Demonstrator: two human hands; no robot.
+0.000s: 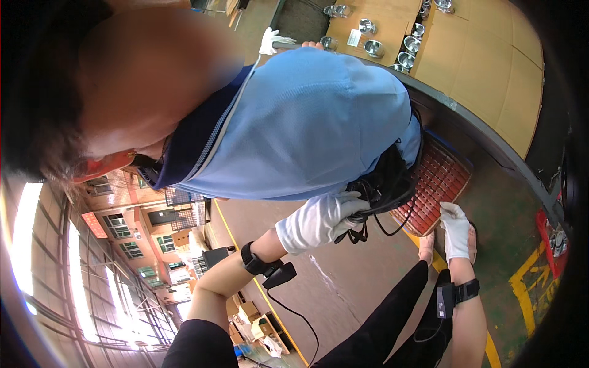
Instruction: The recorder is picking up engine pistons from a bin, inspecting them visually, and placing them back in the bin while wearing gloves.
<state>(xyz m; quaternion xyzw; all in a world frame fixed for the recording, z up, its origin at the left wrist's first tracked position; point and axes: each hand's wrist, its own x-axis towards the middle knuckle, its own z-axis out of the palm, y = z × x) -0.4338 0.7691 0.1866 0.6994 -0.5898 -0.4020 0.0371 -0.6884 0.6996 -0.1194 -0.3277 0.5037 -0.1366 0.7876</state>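
My left hand [322,219], in a white glove, is closed around a bundle of black cables [368,205] at the waist of a seated person in a light blue shirt [300,122]. The cables hang beside a black pouch-like thing [392,175], partly hidden by my fingers and the shirt. Lower on the right, my right hand [454,230], also white-gloved, hangs beside the edge of a reddish-brown woven seat [437,187]. Its fingers are loosely bent, and nothing shows in them. Both my wrists carry black strapped devices.
Beyond the person, a worktable covered with cardboard [491,80] bears several shiny metal cups [374,48]. A white glove [268,42] shows near the table's far left. Yellow lines [521,294] mark the floor, and a red bag [546,245] is at the right. Cartons [248,310] stand behind.
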